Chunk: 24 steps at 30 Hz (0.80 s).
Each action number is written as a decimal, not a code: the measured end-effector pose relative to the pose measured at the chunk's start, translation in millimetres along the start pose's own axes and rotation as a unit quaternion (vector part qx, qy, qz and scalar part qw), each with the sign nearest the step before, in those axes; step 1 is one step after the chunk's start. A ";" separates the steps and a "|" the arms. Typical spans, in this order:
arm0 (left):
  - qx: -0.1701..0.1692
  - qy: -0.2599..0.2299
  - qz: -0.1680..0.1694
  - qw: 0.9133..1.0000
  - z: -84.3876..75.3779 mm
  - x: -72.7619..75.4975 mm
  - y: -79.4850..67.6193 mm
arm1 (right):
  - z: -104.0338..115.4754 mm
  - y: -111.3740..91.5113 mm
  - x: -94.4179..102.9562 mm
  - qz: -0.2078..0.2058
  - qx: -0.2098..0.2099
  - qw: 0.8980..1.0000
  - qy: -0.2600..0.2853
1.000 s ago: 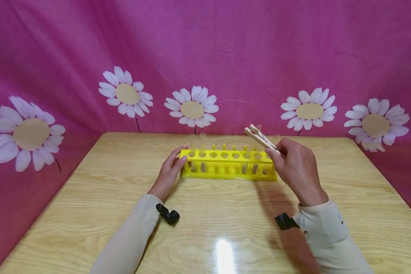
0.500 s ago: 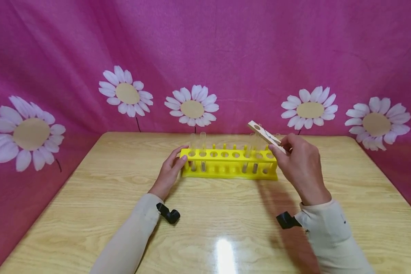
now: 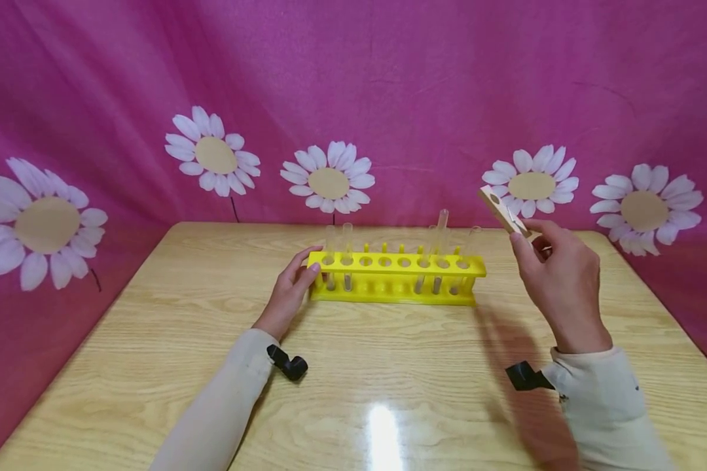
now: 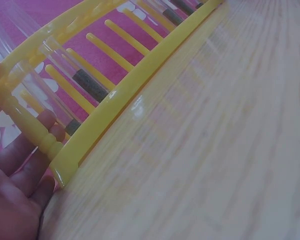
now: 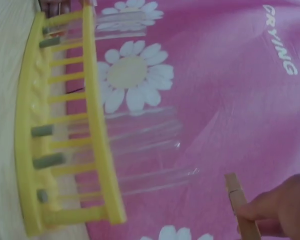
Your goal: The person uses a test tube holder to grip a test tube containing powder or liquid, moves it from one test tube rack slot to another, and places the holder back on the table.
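Note:
A yellow test tube rack (image 3: 377, 269) stands on the table. My left hand (image 3: 285, 294) grips its left end, with the thumb at the front and the fingers around the end post. Two clear test tubes (image 3: 347, 239) stand in the left holes. Three more tubes (image 3: 443, 226) are at the right, one rising higher than its neighbours. Dark grey material (image 4: 90, 86) fills the bottoms of the tubes. Above and to the right of the rack, my right hand (image 3: 562, 288) pinches a wooden clothespin (image 3: 503, 209), held tilted and apart from the tubes.
The wood-grain table (image 3: 330, 353) reaches back to a pink curtain (image 3: 412, 98) with large white daisies. A dark wrist camera (image 3: 289, 364) sits on the left cuff, another (image 3: 527, 376) on the right. Glare marks the table near the front.
My right hand has moved right and away from the rack, taking the clothespin away from the right-hand tubes. My left hand keeps its grip on the rack's end.

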<state>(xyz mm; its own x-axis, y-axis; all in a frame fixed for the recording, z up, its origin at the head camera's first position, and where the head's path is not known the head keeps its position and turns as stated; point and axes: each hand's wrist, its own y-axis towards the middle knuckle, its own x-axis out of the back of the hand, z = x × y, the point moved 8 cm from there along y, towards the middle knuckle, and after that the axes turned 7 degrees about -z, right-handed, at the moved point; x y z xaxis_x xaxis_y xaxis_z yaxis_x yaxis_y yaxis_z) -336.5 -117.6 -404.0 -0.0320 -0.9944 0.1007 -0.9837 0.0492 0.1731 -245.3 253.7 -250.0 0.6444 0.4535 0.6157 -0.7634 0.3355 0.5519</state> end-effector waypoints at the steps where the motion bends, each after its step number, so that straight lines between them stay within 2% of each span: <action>1: -0.001 -0.001 0.001 1.000 -0.2 -0.2 0.0 | -5.4 0.1 1.8 -0.004 -0.008 1.000 -0.003; 9: -0.003 0.000 0.000 1.000 3.7 0.0 2.5 | -39.7 0.4 1.4 -0.003 -0.049 0.999 -0.022; 11: -0.003 -0.001 0.002 1.000 -3.9 0.1 -0.6 | -46.3 0.9 -2.0 0.006 -0.060 0.998 -0.027; 15: 0.008 -0.007 0.006 1.000 -21.0 -2.2 -9.1 | -63.8 -1.2 -13.4 0.061 -0.101 0.992 -0.039; 17: 0.013 -0.008 0.008 1.000 -25.8 -3.8 -11.4 | -70.7 -2.6 -19.0 0.084 -0.105 0.990 -0.048; 21: 0.015 0.000 0.004 1.000 -26.5 -4.2 -10.6 | -78.3 -6.1 -32.8 0.133 -0.087 0.985 -0.067; 24: 0.017 0.000 0.003 1.000 -26.0 -3.3 -10.8 | -83.3 -10.0 -44.5 0.176 -0.076 0.978 -0.083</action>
<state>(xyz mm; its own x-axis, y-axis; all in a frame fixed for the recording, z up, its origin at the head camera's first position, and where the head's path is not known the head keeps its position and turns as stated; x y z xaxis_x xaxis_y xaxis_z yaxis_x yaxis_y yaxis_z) -321.2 -112.4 -380.8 -0.0377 -0.9941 0.1019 -0.9890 0.0517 0.1385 -270.0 299.0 -329.8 0.3291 0.4263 0.8426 -0.9287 0.3078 0.2070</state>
